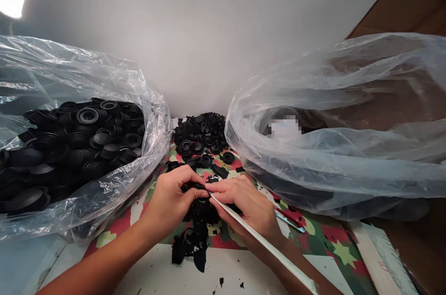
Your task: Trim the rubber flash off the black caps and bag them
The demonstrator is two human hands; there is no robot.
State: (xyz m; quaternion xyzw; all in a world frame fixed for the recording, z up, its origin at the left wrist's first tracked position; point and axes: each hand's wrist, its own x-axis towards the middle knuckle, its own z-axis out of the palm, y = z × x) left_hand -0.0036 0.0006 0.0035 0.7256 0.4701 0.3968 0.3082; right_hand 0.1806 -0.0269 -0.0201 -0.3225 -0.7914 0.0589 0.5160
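Both hands meet in front of me over the table. My left hand [177, 195] is closed, thumb and forefinger pinching a small black rubber part [195, 186], mostly covered by the fingers. The fingertips of my right hand [244, 197] press together at the right end of that same part; its thumb is hidden. From these fingertips a long thin white strip [261, 240] slants down across the right hand and forearm; what it belongs to is unclear. Beneath the hands lie black rubber scraps [195, 244].
At left, a clear plastic bag [158, 114] holds many ribbed black rubber parts [87, 141]. Another clear bag [348, 146] lies open at right, beside brown cardboard [411, 2]. A scrap heap [202, 130] sits by the wall. A slim red and blue-silver tool [291, 220] rests on the patterned cover [324, 239].
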